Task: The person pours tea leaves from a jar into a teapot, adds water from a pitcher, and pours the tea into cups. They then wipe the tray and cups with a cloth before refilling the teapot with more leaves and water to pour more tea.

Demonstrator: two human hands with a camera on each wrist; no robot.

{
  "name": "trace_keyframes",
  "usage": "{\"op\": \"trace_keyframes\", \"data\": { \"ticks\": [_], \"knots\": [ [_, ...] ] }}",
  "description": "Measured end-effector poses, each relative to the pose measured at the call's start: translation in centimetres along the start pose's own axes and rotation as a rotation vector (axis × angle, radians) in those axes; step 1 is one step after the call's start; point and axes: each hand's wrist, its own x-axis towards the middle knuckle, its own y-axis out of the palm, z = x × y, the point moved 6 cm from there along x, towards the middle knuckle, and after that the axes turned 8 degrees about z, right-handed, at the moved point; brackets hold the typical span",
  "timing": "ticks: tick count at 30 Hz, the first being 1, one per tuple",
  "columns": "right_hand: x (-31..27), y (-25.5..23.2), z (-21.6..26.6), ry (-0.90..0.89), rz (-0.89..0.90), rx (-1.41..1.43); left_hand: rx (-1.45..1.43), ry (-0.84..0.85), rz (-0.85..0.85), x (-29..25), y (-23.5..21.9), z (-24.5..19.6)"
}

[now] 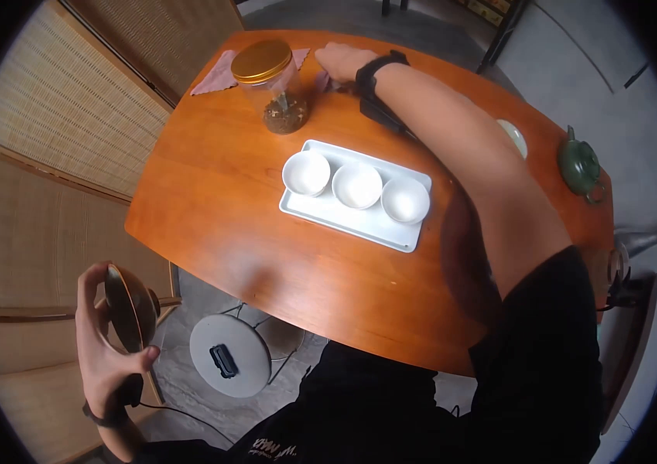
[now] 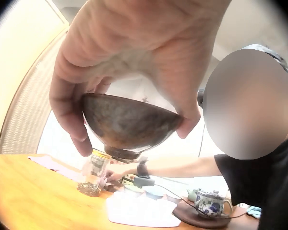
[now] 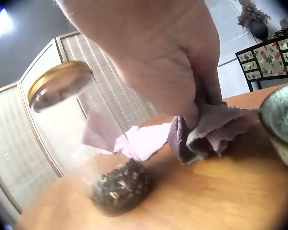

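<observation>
Off the table's left front edge, my left hand (image 1: 100, 352) grips a dark brown bowl (image 1: 129, 308) between thumb and fingers. In the left wrist view the bowl (image 2: 127, 122) is upright, its foot pointing down. My right hand (image 1: 342, 62) reaches across to the far side of the table and holds a mauve cloth (image 3: 206, 134), bunched under its fingers. Close beside that hand stands a clear jar (image 1: 278, 100) with a gold lid and dark, leafy contents at the bottom. A speckled, glazed bowl (image 3: 281, 120) shows at the right wrist view's right edge.
On the wooden table (image 1: 212, 201), a white tray (image 1: 344, 220) carries three white cups. A pink cloth (image 1: 216, 76) lies behind the jar. To the right stand a green teapot (image 1: 578, 164) and a blue-and-white pot (image 2: 209, 203). A round stool (image 1: 205, 367) holds a black device.
</observation>
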Motion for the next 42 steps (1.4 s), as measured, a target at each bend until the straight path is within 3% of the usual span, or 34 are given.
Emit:
{"op": "trace_keyframes", "data": {
  "ticks": [4, 7, 10, 13, 14, 17, 19, 20, 22, 24, 27, 28, 32, 33, 34, 36, 39, 42],
  "knots": [
    [2.2, 2.6, -0.6, -0.078, -0.109, -0.041, 0.084, -0.028, 0.088, 1.4, 0.9, -1.1],
    [-3.1, 1.0, 1.9, -0.043, 0.188, -0.107, 0.059, 0.007, 0.15, 2.7, 3.0, -3.5],
    [-4.1, 1.2, 1.9, -0.087, 0.147, -0.055, 0.097, 0.172, 0.216, 4.4, 4.4, -6.0],
    [-3.4, -2.4, -0.2, -0.17, -0.083, -0.083, 0.282, 0.464, 0.259, 6.6, 5.9, -9.9],
    [-4.9, -3.7, -1.1, -0.201, -0.155, 0.066, 0.332, 0.593, 0.31, 7.8, 6.9, -11.4],
    [-13.5, -12.9, -5.3, -0.283, -0.376, 0.499, 0.493, 0.753, 0.253, 12.7, 10.4, -15.0],
    [-20.7, -15.6, -6.0, -0.269, -0.413, 0.529, 0.689, 0.863, 0.184, 18.3, 13.8, -16.0],
    [-23.7, -16.9, -7.3, -0.164, -0.523, 0.415, 0.765, 0.875, 0.165, 21.3, 15.7, -16.2],
    [-29.5, -17.8, -9.0, -0.015, -0.669, 0.281, 0.927, 0.616, 0.26, 25.7, 19.2, -16.6],
    [-37.3, -16.1, -10.7, 0.067, -0.72, 0.341, 0.983, 0.468, 0.315, 30.2, 21.8, -16.0],
    [-50.1, -11.1, -12.2, 0.236, -0.799, 0.438, 0.958, 0.431, 0.284, 32.7, 23.7, -15.3],
    [-54.3, -9.0, -12.4, 0.298, -0.828, 0.486, 0.947, 0.388, 0.36, 32.6, 24.3, -14.7],
    [-66.1, -0.1, -9.6, 0.555, -0.947, 0.548, 0.989, 0.298, 0.527, 33.4, 26.1, -12.9],
    [-68.1, 2.0, -8.3, 0.623, -0.969, 0.529, 1.015, 0.302, 0.503, 33.4, 26.1, -13.1],
    [-69.0, 3.9, -7.0, 0.762, -0.969, 0.563, 1.043, 0.302, 0.487, 33.3, 26.3, -13.0],
    [-69.6, 7.1, -5.4, 0.829, -1.003, 0.667, 1.078, 0.289, 0.481, 33.2, 26.9, -12.1],
    [-70.0, 11.6, -5.2, 0.745, -1.06, 0.809, 1.104, 0.29, 0.476, 33.9, 27.3, -12.1],
    [-68.4, 11.8, -5.5, 0.751, -0.97, 0.789, 1.216, 0.266, 0.515, 34.2, 27.9, -12.1]
  ]
}}
